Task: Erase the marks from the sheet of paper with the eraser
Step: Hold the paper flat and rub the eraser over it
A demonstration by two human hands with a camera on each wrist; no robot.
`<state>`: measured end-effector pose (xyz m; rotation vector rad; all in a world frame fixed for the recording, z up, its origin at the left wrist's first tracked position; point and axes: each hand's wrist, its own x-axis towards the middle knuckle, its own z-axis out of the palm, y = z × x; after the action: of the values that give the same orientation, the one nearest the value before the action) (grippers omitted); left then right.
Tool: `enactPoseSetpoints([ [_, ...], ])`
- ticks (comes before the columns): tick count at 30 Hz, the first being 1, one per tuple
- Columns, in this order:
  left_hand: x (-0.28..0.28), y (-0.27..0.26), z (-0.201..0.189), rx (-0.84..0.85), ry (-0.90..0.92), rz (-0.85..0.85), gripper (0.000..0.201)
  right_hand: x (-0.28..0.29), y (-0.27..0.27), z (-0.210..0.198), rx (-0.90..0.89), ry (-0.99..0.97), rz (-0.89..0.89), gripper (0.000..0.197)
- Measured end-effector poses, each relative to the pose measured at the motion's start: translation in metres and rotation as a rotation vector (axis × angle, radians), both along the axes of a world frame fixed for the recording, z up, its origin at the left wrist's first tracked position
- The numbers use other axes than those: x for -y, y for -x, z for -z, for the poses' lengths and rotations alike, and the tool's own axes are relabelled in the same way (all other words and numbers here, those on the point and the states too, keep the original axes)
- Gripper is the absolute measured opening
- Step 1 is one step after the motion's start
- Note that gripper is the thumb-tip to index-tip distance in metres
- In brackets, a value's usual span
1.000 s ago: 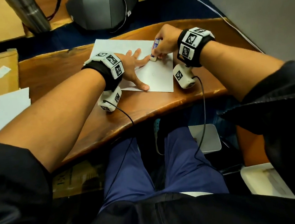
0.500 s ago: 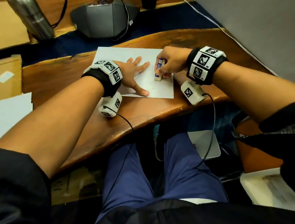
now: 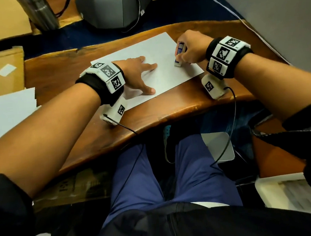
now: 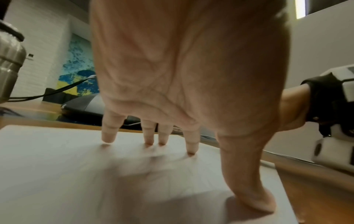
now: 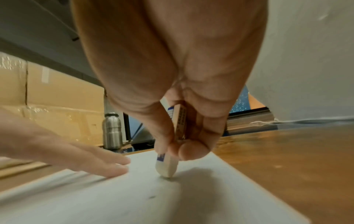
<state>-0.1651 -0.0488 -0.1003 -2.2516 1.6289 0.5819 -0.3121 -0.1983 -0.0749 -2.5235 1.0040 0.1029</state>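
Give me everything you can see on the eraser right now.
The eraser is a small white block in a blue-and-white printed sleeve, its bare rounded tip exposed. The right hand pinches the sleeved part, holding it nearly upright. Its tip presses on the sheet of paper, near the sheet's right edge, over a faint grey smudge.

White eraser [image 3: 179, 56] (blue sleeve), white paper [image 3: 156, 48]

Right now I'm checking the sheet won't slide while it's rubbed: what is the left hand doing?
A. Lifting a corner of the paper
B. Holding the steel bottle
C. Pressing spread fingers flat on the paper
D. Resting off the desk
C: the left hand spreads straight fingers down on the paper.
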Motion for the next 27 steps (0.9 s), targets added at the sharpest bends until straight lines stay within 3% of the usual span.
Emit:
enactPoseSetpoints([
  [4,0.008,0.009,-0.004,0.033,0.010,-0.006,0.099,-0.010,0.004,0.005,0.007,-0.022,-0.042,0.032],
  [13,0.011,0.028,-0.007,0.140,0.128,-0.053,0.081,-0.002,0.007,0.009,0.072,-0.014,0.051,0.036],
  [17,0.012,0.024,-0.014,0.096,0.177,-0.054,0.070,0.002,0.003,0.008,0.041,-0.043,0.033,0.034],
  [21,0.021,0.018,-0.017,-0.100,0.077,0.042,0.094,0.006,0.000,0.003,0.011,-0.093,0.003,0.025],
  [27,0.043,0.010,-0.014,-0.027,-0.128,0.054,0.118,0.011,-0.002,0.004,0.072,-0.165,0.073,0.022],
])
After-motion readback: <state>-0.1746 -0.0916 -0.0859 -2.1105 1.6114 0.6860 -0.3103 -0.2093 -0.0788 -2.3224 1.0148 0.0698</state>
